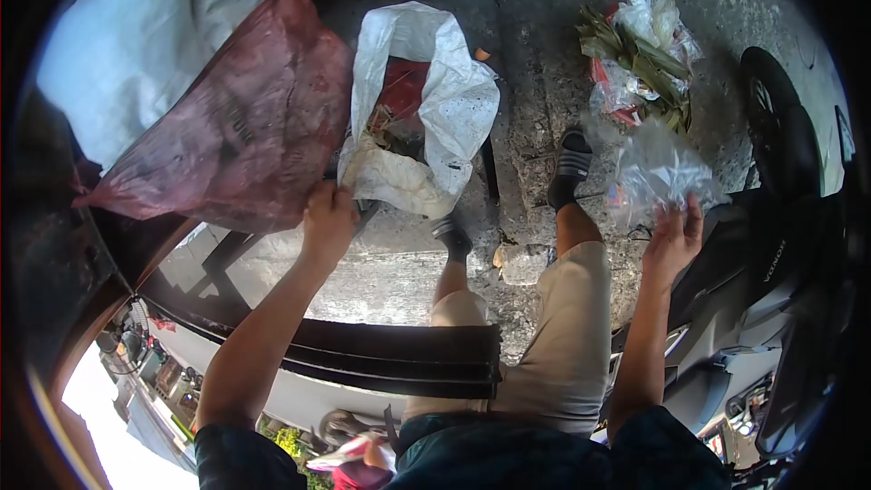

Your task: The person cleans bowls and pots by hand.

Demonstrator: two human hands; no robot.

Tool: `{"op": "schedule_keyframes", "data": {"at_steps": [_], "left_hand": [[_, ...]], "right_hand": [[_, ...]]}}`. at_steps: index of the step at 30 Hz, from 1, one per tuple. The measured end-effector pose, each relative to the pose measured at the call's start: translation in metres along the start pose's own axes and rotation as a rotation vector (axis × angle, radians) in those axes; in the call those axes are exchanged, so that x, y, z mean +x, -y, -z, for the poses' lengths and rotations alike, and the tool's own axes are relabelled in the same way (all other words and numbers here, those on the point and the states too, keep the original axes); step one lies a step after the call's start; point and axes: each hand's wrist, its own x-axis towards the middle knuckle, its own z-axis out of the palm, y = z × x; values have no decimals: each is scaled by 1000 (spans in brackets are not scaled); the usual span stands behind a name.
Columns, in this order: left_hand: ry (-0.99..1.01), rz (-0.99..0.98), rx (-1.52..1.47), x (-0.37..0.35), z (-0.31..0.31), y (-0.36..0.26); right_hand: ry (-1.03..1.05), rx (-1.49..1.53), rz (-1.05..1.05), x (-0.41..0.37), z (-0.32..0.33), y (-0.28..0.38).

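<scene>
My left hand (327,220) is closed at the near left rim of a white woven sack (464,95), where it meets the lower edge of a red sack (249,122). The white sack's mouth gapes upward, with reddish and brown scraps inside. My right hand (673,234) pinches the near edge of a crumpled clear plastic bag (660,168), holding it to the right of my legs. Just beyond that bag lies a pile of clear plastic and dry leaves (649,59), with bits of red showing.
A black motorcycle (785,254) marked HONDA stands along the right. A large white sack (154,45) rests at the upper left behind the red one. A dark bench edge (390,354) crosses below my left forearm. The concrete floor (535,100) is rough and stained.
</scene>
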Motion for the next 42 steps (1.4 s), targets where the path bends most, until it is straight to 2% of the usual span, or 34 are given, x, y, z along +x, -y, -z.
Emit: {"op": "schedule_keyframes", "data": {"at_steps": [2,4,7,8,9,10,11,13,15,18,19,21,22,24,25,27,28,29,32,33,34,35,37,38,41,42], "left_hand": [[-24,-7,-42,2,1,2],[15,58,-112,0,2,-3],[-21,118,-236,-1,2,-8],[-11,106,-240,1,1,-5],[-23,84,-277,4,-1,3],[-35,65,-313,4,-3,8],[-26,58,-317,3,-3,7],[-48,66,-323,1,-1,1],[-45,49,-356,2,-2,2],[-42,14,-320,0,-1,6],[-40,-15,-254,-1,0,5],[-45,-25,-197,-1,-1,8],[-51,-37,-136,0,-1,8],[-53,-31,-79,-1,1,6],[-51,-18,-17,-2,0,6],[-29,-12,-21,-1,0,4],[-10,-3,-28,-1,0,2],[-7,-9,-23,0,-1,0],[49,61,-48,6,-7,-6],[77,-188,201,19,-10,13],[94,-317,329,30,-12,26],[96,-449,454,41,-14,37],[111,-576,322,53,-10,46],[117,-621,282,55,-6,47],[161,-568,222,45,4,47],[179,-632,356,34,10,46]], "right_hand": [[132,69,98,-30,-88,37],[234,69,179,-65,-167,44],[781,13,214,-108,-231,-3],[940,81,154,-122,-253,-32],[1058,-81,9,-133,-264,-60],[1165,-357,252,-134,-278,-71],[1161,-426,543,-137,-283,-116],[1549,-1039,385,-132,-281,-184],[1840,-1329,475,-122,-273,-184],[1931,-1467,472,-121,-267,-174],[1933,-1470,477,-122,-263,-168],[1681,-1360,873,-123,-248,-152],[1675,-1362,878,-120,-243,-135],[1312,-986,533,-111,-240,-79],[1308,-986,534,-108,-241,-56],[801,-1076,536,-102,-242,-22],[793,-1073,536,-98,-244,-18],[650,-1124,497,-91,-248,-16],[590,-1301,369,-72,-248,-47],[760,-1326,324,-64,-245,-68],[936,-1342,275,-58,-241,-82],[921,-1338,277,-53,-234,-88],[938,-1153,110,-46,-228,-86],[928,-1145,113,-48,-223,-81],[785,-1026,224,-57,-217,-47],[810,-1126,257,-58,-218,-45]]}}
